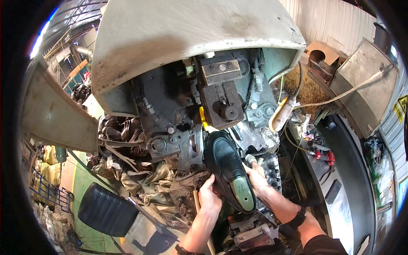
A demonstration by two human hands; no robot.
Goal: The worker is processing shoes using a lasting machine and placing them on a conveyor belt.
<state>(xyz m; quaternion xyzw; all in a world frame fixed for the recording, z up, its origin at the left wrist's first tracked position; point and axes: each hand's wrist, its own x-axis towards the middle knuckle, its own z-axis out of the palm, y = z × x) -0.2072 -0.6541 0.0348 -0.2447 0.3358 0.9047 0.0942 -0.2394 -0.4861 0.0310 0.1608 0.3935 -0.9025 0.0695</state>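
A black leather shoe upper (223, 153) with a green last (242, 193) inside lies between my hands, its toe pointing away under the head of a machine. My left hand (210, 196) grips the shoe's left side near the heel, thumb up along the edge. On the opposite side my right hand (256, 177) holds it, with something pale at the fingertips. Just past the toe sits the dark metal block (221, 104) of the machine, with a yellow piece (206, 121) beside it. The underside of the shoe is hidden.
A large pale hood (191, 29) arches over the machine. A control with a cable (282, 114) hangs at right, above a dark conveyor belt (352, 170). Brown shoe parts (123, 134) are piled at left, near a black chair (107, 209). A red-handled tool (324, 157) lies right.
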